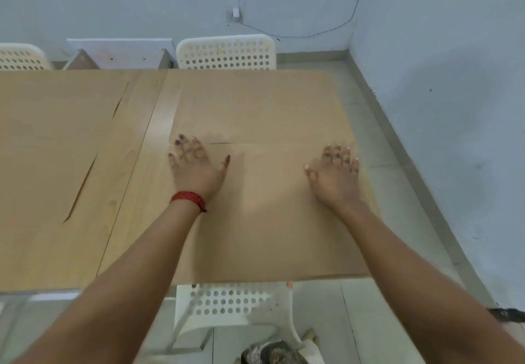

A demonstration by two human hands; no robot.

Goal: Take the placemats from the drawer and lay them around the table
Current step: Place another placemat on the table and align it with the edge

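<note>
Left hand (196, 165) and right hand (335, 173) lie spread flat on the near placemat (267, 207), apparently smoothing it against the surface (136, 165).

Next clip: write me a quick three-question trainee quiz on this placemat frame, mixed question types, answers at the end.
1. True or false: both hands rest flat, fingers spread, on the near placemat.
2. Which wrist wears the red band? A) left B) right C) neither
3. Fill in: beyond the table's far edge, straight ahead, stands a white perforated ____.

Key
1. True: the left hand and right hand lie open on it, no grip on anything.
2. A
3. chair
</note>
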